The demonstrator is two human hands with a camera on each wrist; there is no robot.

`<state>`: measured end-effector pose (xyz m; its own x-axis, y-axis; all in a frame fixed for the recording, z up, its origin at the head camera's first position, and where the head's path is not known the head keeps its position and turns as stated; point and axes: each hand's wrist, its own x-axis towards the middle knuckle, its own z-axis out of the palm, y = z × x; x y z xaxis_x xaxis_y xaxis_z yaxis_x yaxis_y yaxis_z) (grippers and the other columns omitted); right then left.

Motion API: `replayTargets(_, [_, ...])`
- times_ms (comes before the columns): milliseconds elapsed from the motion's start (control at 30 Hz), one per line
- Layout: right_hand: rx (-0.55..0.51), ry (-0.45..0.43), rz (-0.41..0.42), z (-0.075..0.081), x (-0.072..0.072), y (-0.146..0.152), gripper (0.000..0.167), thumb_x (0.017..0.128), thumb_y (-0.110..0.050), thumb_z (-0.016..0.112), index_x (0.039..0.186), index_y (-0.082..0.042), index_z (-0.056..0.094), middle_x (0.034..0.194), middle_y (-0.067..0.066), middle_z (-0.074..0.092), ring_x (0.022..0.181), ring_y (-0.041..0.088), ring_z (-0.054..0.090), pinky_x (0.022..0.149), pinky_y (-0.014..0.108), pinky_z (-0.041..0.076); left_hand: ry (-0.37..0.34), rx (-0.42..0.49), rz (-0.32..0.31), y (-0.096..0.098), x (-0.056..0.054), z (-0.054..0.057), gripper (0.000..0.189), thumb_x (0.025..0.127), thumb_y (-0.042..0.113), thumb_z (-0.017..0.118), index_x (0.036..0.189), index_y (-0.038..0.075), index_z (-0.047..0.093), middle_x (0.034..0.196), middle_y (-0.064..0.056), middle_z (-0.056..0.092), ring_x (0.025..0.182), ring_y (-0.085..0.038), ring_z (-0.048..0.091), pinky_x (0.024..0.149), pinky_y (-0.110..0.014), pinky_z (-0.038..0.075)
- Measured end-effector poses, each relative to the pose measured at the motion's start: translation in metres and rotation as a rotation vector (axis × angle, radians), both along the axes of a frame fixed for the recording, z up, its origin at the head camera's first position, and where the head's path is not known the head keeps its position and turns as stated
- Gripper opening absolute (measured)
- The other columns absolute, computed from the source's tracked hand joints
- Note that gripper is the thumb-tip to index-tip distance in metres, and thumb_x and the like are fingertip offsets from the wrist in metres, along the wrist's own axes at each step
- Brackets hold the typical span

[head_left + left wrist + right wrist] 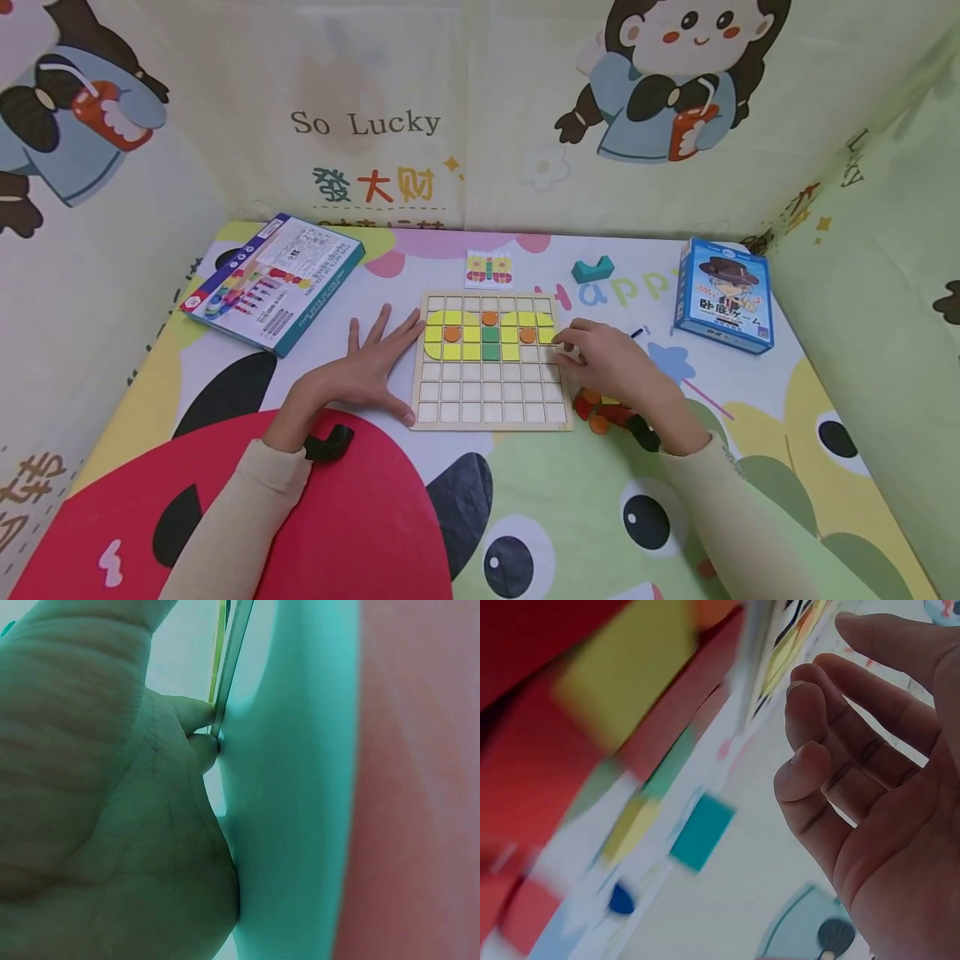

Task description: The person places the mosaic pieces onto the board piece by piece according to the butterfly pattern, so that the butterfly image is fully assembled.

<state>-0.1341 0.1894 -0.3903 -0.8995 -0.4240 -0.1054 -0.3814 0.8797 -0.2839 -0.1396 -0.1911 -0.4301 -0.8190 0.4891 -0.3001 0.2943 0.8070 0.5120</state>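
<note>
The left hand [372, 362], fingers spread, touches the left edge of the board [492, 392], which lies between both hands with tiles [471, 334] in its upper rows. The right hand [611, 358] bends its fingers at the right edge; whether it pinches anything, I cannot tell.

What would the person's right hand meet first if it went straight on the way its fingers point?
Probably a yellow square tile at the right edge of the light wooden grid board; the right hand looks nearly at it, though depth is unclear.
</note>
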Motion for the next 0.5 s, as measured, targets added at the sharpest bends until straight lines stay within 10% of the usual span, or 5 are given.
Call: replayTargets(500, [-0.028,-0.001,0.020,-0.003,0.045,0.077,0.022,0.090,-0.020,0.086,0.109,-0.013,0.080,0.096,-0.002,0.074,0.085,0.011,0.061,0.070,0.025,0.057,0.000,0.012,0.006,0.000,0.000,0.001,0.142,0.062,0.055,0.096,0.172,0.020,0.013,0.182,-0.006,0.001,0.165,-0.044,-0.017,0.120,-0.080,-0.020])
